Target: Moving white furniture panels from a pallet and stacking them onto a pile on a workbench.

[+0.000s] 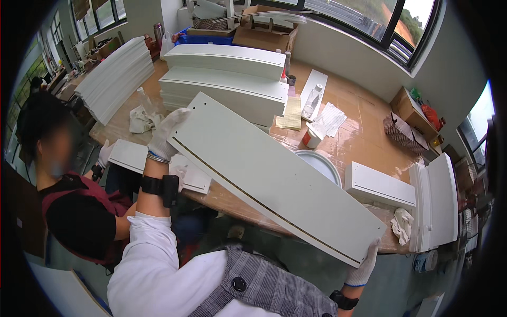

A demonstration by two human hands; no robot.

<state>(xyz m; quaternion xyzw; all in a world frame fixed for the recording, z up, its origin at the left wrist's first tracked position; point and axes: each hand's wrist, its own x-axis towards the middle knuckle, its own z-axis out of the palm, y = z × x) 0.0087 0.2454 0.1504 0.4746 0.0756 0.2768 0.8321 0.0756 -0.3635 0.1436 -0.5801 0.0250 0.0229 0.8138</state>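
Observation:
I hold a long white board (274, 174) slanted over the front edge of the wooden table (364, 132). A thin dark groove runs along its near side, and small holes dot its face. My left hand (166, 134), in a white glove, grips the board's far left end. At the near right corner, my gloved right hand (364, 267) grips the board from below. A black band sits on each wrist.
Stacked white panels (232, 79) lie behind the board, more sheets (116, 74) at the far left. A white round bowl (319, 161), a cup (311, 138), papers (330, 119), a bottle (312, 100) and rags lie about. A person (68, 185) sits at my left holding a small white panel (132, 156).

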